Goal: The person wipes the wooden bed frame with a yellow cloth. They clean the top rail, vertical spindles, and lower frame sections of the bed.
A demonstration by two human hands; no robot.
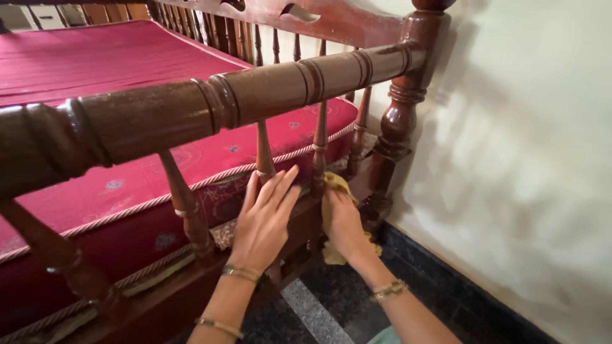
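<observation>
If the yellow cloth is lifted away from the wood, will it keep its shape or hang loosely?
The yellow cloth probably hangs loosely: it bunches in folds around the right hand. It seems light, since it drapes from that hand. It likely slides easily over the glossy wooden rail.

Yellow cloth; dark brown wooden rail; crimson mattress, small blue motifs, possibly floral; cream wall.

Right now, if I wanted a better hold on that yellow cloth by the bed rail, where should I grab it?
Probably the bunched lower end of the yellow cloth hanging loose below the right hand. Come from the floor side, underneath: the upper end is pressed against the spindle, leaving little to pinch.
</observation>
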